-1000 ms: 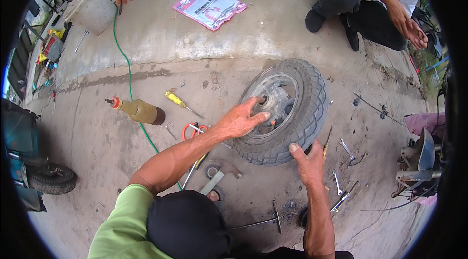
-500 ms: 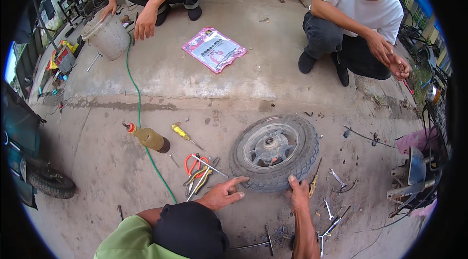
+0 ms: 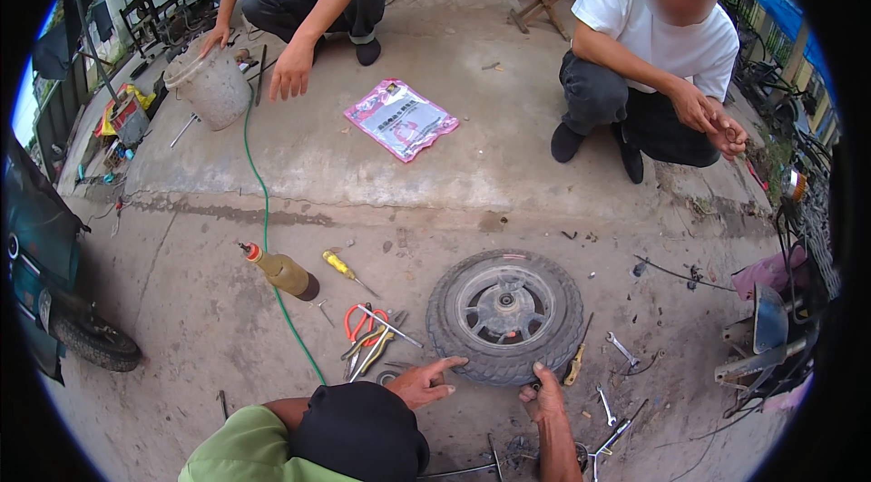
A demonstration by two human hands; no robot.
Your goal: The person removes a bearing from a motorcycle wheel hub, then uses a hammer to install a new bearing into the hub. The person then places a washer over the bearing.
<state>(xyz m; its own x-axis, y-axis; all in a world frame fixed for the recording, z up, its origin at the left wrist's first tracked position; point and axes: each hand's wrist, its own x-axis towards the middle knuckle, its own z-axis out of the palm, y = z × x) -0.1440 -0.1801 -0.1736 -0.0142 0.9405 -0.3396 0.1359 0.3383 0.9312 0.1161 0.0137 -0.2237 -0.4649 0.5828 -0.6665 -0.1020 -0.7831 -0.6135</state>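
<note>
Hands, left [image 3: 423, 382] and right [image 3: 544, 396], fingers spread against wheel [image 3: 505, 314] edge

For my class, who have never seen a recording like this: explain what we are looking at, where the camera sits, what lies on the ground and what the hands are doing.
There is no machine here: a person works with two bare hands. The round, bent picture comes from a wide camera on that person's head, looking down. The left hand and right hand rest, empty, at the near edge of a small wheel lying flat on the concrete. Left of it lie red-handled pliers, a yellow screwdriver, a brown bottle and a green hose. Wrenches lie to the right. Two other people crouch beyond, near a pink packet and a bucket.
</note>
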